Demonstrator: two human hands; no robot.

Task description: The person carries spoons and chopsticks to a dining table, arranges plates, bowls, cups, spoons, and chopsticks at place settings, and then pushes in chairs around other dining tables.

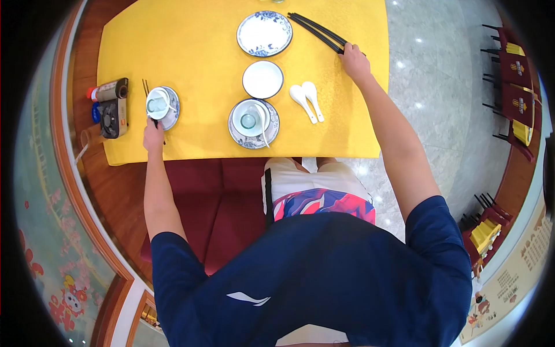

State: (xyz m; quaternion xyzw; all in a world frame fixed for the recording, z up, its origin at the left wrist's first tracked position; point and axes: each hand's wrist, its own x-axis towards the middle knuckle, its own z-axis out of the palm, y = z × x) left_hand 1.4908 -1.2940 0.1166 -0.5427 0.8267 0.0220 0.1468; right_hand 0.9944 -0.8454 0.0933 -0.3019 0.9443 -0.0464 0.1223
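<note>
On the right of the table, my right hand is closed around the near ends of several black chopsticks, which point to the far left. My left hand is closed on a pair of dark chopsticks beside the left place setting; the bowl partly hides them. That setting has a white bowl with a glass in it, on a blue-patterned plate. Two white spoons lie side by side between my hands, nearer the right one.
In the middle stand a patterned plate, a white bowl or dish, and a plate bearing a bowl, glass and spoon. A portable gas stove sits at the left edge of the yellow tablecloth. A red bench is below.
</note>
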